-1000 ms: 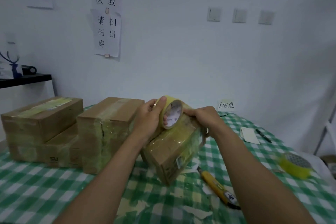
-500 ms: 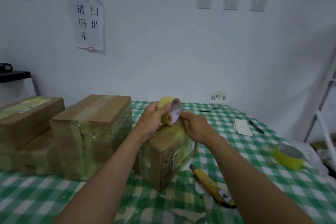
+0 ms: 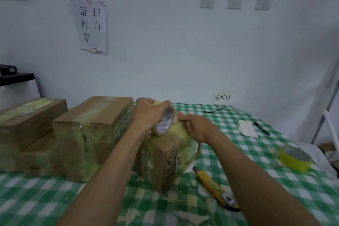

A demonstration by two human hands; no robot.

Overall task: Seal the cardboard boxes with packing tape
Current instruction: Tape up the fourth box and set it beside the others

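Observation:
A small cardboard box (image 3: 166, 158) stands in the middle of the green checked table, its top and sides wrapped in yellowish tape. My left hand (image 3: 145, 113) grips a roll of yellow packing tape (image 3: 166, 121) tilted on the box's top edge. My right hand (image 3: 199, 127) lies flat on the box's top just right of the roll, fingers pressing the tape strip down. The hands hide the far part of the box's top.
Taped boxes stand at the left: a tall one (image 3: 91, 134) and a low stack (image 3: 27, 134). A yellow utility knife (image 3: 215, 189) lies right of the small box. A second tape roll (image 3: 294, 158), a white card (image 3: 246, 128) and a pen (image 3: 261, 128) sit at the right.
The tape roll has tipped down lower onto the box top with my left hand over it. My right hand has flattened onto the tape. The box sits more upright than a second ago.

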